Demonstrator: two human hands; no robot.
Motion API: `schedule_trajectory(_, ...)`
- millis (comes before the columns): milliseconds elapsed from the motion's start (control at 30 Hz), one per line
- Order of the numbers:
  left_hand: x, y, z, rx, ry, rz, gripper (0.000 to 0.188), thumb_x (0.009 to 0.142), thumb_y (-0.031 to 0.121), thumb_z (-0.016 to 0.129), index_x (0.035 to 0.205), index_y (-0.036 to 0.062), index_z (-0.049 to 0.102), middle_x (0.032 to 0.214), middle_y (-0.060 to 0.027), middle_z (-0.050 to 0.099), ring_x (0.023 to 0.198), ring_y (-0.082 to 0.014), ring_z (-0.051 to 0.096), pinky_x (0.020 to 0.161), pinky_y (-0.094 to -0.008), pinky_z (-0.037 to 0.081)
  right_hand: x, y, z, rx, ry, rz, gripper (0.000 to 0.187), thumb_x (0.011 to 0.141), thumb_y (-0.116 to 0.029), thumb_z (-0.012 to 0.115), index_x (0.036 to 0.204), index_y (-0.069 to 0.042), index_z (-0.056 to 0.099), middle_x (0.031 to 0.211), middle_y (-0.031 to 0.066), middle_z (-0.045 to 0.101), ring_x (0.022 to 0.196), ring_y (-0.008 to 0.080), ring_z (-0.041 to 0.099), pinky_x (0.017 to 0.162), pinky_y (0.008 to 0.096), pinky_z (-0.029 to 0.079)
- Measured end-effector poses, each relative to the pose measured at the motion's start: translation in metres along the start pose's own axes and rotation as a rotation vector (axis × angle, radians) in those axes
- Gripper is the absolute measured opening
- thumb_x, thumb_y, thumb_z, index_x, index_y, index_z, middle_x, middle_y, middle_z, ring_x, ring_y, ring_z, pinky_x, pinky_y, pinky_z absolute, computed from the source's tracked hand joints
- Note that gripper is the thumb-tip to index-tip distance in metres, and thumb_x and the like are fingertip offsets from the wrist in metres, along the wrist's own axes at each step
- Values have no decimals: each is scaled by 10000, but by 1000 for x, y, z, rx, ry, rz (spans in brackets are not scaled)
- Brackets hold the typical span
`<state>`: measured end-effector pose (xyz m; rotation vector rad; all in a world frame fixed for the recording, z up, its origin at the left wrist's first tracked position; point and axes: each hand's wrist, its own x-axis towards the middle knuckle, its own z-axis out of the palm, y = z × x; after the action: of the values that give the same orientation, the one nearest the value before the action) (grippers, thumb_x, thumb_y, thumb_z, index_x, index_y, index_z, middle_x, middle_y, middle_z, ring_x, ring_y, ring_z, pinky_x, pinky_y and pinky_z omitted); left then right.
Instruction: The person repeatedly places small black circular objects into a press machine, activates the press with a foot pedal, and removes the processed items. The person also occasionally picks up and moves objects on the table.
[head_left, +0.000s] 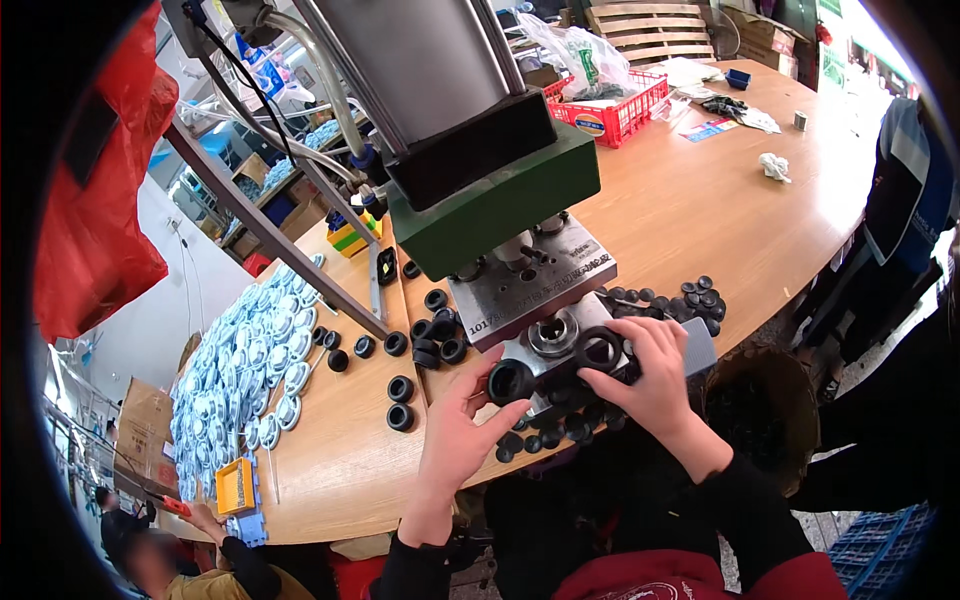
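My left hand point(452, 432) pinches a hollow black rubber cap point(511, 382) between thumb and fingers, at the left front of a press point(500, 195). In my right hand point(655, 378) is a black rubber ring point(598, 349), gripped at its right side. Between the two parts sits a round steel die point(553, 333) with an open centre. Above it hangs an engraved steel plate point(532, 283) under the press's green block. Several small black discs point(577, 427) lie below and around the die, partly hidden by my hands.
More black rubber caps point(400, 417) stand on the wooden table point(690, 230) at left, beside a heap of light blue parts point(225, 370). Black discs point(705, 298) lie at right. A red basket point(612, 118) stands behind the press. At lower left, another person's hand point(205, 522) shows.
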<state>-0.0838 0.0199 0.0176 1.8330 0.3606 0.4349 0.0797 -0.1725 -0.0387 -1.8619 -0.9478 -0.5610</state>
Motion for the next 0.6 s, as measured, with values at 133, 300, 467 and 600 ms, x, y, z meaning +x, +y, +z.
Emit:
schedule_trajectory(133,23,-4,29,95,91,62,669,830,78,882,1385,-85,545,1260,-130,663,1125,-173,656,1018,-316,518,-83,66,-68,-228,-5,353,542,763,-315,883,1200,-61,688,1138,111,699,1135,306,606,1043,433,382)
schedule_trajectory(300,50,-6,47,335,142,144,536,813,198,907,1226,-48,671,1055,-107,734,935,-171,700,880,-309,556,-197,176,-143,-635,-189,587,868,849,-405,823,1563,-89,444,1543,211,468,1425,387,446,1179,521,309)
schedule_trajectory(467,75,0,55,555,155,181,485,783,303,902,1124,19,708,934,-97,721,800,-227,671,749,-369,539,-185,179,-162,-532,-77,533,673,964,-285,722,1541,-51,468,1559,212,466,1421,399,450,1176,499,339)
schedule_trajectory(600,63,11,65,556,175,114,477,812,288,869,1166,35,672,1016,-131,722,906,-330,685,816,-433,542,-118,143,-120,-327,-45,351,590,947,-245,734,1465,-27,553,1493,201,545,1371,380,504,1152,473,369)
